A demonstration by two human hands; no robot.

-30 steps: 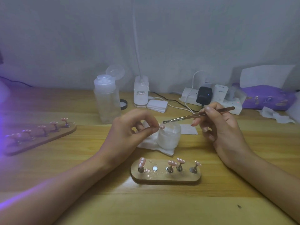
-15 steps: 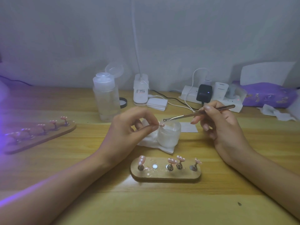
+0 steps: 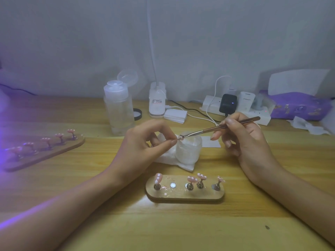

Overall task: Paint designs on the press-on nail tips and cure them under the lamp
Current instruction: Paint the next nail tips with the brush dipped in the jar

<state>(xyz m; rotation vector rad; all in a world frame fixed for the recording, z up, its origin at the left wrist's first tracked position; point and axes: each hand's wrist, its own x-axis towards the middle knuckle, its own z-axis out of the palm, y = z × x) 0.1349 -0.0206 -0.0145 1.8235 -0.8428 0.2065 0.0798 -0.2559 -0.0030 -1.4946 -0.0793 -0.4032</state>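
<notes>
My left hand (image 3: 143, 142) pinches 1 nail tip (image 3: 180, 138) between thumb and forefinger, holding it just over the rim of the frosted jar (image 3: 188, 149). My right hand (image 3: 243, 134) pinches the thin metal tool (image 3: 217, 128) like a pen. Its tip stood apart from the nail 1 second ago and now meets it, so I judge the dab of design is going on. My forearms angle in from the near corners. Below, the near wooden holder (image 3: 184, 195) carries 4 tips on stands and 1 bare magnet (image 3: 173, 185), probably this tip's place. The far holder (image 3: 45, 153) lies at left in purple glow, perhaps curing.
</notes>
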